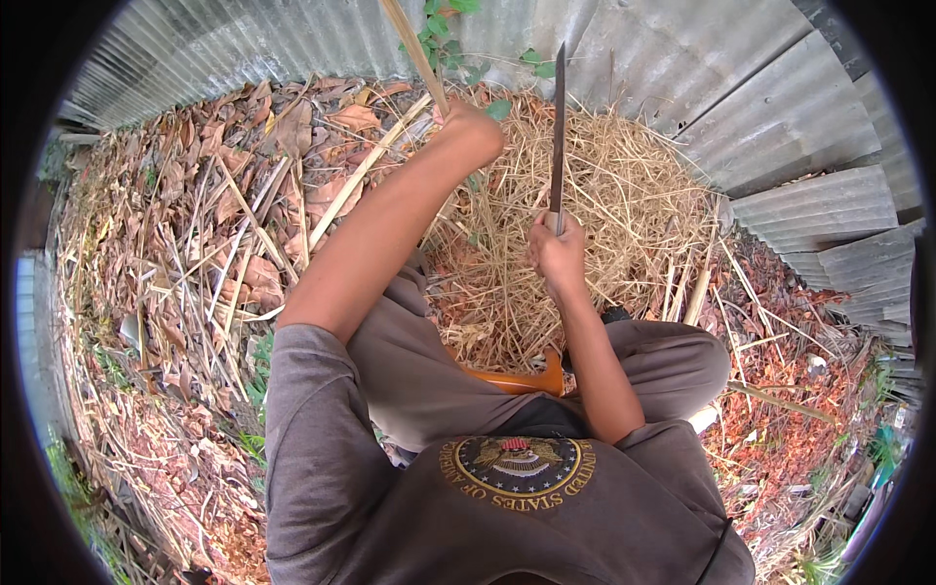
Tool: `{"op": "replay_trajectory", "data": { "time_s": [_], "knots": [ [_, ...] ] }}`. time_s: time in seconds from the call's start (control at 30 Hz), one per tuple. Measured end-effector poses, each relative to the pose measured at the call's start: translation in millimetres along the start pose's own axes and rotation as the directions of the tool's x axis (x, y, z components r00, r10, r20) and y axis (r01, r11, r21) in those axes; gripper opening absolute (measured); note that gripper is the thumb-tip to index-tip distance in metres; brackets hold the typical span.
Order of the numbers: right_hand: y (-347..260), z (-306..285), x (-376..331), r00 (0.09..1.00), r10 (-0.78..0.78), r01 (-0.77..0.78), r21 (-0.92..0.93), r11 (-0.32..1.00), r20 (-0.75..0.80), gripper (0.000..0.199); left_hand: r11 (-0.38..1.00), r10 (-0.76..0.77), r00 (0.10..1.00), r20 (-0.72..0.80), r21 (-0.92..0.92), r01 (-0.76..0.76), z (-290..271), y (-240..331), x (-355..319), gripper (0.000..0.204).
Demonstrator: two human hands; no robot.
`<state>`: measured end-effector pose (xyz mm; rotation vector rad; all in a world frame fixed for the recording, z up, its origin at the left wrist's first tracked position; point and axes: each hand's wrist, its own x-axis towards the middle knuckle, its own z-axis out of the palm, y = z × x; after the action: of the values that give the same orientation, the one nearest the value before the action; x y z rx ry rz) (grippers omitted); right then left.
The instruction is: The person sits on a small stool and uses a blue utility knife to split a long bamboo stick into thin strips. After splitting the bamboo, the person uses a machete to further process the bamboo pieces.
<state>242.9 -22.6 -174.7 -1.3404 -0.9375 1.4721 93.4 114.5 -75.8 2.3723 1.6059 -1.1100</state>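
Note:
My left hand (pixel 466 125) is wrapped round a long pale strip of bamboo or wood (pixel 414 47), which slants up and left past the top edge. The wrist is bent, so its fingers are mostly hidden. In my right hand (pixel 559 249) I grip the pale handle of a machete (pixel 559 127). Its long dark blade points up and away, apart from the strip. Beneath both hands lies a heap of dry straw and shavings (pixel 624 185). Between my bent legs rests an orange, curved object (pixel 526 378) whose kind I cannot make out.
Grey corrugated metal sheets (pixel 682 78) form a wall at the far side and right. Brown leaves (pixel 258 278) and long split strips (pixel 366 171) cover the ground on the left. Reddish litter (pixel 780 409) lies at right. A green plant (pixel 439 39) grows by the wall.

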Motion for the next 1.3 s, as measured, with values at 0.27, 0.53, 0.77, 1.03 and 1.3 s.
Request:
{"op": "replay_trajectory", "data": {
  "time_s": [0.27,0.53,0.77,1.03,1.3],
  "knots": [
    [184,-30,-12,0.840,0.520,-0.532,-0.411,0.740,-0.153,0.006,1.000,-0.006,1.000,0.014,-0.029,0.006,-3,9,8,0.031],
    [7,1,3,0.961,-0.262,0.267,0.045,0.963,-0.093,0.009,0.998,-0.021,0.996,0.084,-0.055,0.025,-2,6,-8,0.034],
    [171,-21,-6,0.820,0.560,-0.560,-0.366,0.743,-0.120,0.005,0.995,-0.067,0.995,0.075,-0.066,0.072,-3,9,1,0.033],
    [55,-2,-13,0.990,-0.127,0.117,-0.139,0.983,-0.066,0.011,0.998,-0.029,0.996,0.089,0.057,0.023,-3,1,-14,0.038],
    [159,-39,-9,0.657,0.738,-0.736,-0.084,0.672,0.154,0.014,1.000,-0.006,0.999,0.049,0.011,0.005,-2,-4,-28,0.034]
  ]
}}
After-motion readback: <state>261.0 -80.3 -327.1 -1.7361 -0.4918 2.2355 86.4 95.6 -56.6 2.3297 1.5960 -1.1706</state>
